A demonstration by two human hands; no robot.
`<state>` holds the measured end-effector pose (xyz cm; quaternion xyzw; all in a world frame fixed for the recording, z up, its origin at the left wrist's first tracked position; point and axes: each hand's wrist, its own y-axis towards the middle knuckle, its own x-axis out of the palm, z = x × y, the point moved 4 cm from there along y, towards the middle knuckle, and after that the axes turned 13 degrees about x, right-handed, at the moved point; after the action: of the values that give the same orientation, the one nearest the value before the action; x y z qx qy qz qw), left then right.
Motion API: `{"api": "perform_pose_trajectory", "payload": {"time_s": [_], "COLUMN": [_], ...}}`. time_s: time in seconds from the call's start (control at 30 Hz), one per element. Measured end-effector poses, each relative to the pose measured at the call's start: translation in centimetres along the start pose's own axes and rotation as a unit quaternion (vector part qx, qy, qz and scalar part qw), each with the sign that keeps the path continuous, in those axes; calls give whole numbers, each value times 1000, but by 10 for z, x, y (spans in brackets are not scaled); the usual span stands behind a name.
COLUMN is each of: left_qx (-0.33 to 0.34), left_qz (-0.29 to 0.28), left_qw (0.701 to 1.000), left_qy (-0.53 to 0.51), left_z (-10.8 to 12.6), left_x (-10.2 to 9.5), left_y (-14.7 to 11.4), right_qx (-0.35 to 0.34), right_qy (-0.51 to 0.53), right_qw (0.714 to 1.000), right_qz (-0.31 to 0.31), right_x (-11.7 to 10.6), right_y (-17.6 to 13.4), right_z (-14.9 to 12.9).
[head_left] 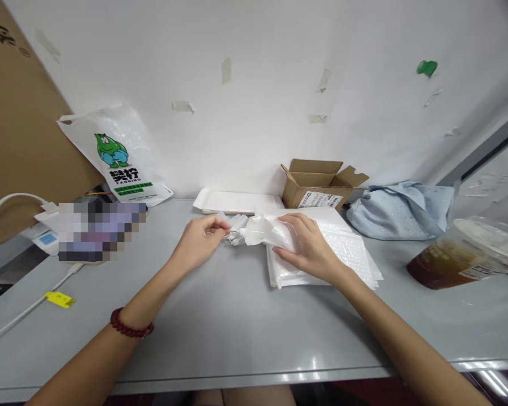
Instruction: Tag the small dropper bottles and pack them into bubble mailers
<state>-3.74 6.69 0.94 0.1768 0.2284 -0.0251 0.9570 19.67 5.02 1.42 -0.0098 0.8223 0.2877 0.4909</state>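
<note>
My right hand (307, 245) is wrapped round a white bubble-lined pouch (284, 235), held above a pile of flat white bubble mailers (322, 265). The pouch's mouth (254, 230) gapes toward the left. Right at that mouth, my left hand (203, 239) is closed in a pinch, its thumb and finger on something small. Just past its fingertips are small silvery pieces (236, 237) and crinkled see-through plastic (232, 221). Which of these the fingers grip is too small to tell.
Behind stand an open cardboard box (317, 189) and a flat white packet (237, 201). On the right are a blue cloth bag (402, 211) and a drink cup (449, 259). A phone (104, 234), a cable (29, 307) and a printed bag (118, 152) occupy the left.
</note>
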Motion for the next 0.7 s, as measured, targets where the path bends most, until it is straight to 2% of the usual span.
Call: {"api": "perform_pose_trajectory", "payload": {"time_s": [0.27,0.4,0.5,0.57,0.6,0.7], "left_qx": [48,77,81,88,90,66], "left_qz": [24,51,6,-12,2,89], "left_qw": [990,993,996,996,995,994], "left_qy": [-133,-67,-31,-32,-33,0], "left_z": [12,14,16,17,16,6], "left_x": [26,34,41,38,32,4], "left_y": [-14,-22,-25,-23,-19,-6], "right_qx": [-22,-48,-55,-56,-54,-38], "right_qy": [-8,-2,6,6,4,0], "right_qw": [1000,999,998,998,999,999], "right_qz": [2,-6,-12,-9,-4,20], "right_x": [2,3,4,3,2,-2], "right_y": [-2,-5,-6,-6,-5,-2], "right_z": [-3,-8,-10,-10,-9,-3]}}
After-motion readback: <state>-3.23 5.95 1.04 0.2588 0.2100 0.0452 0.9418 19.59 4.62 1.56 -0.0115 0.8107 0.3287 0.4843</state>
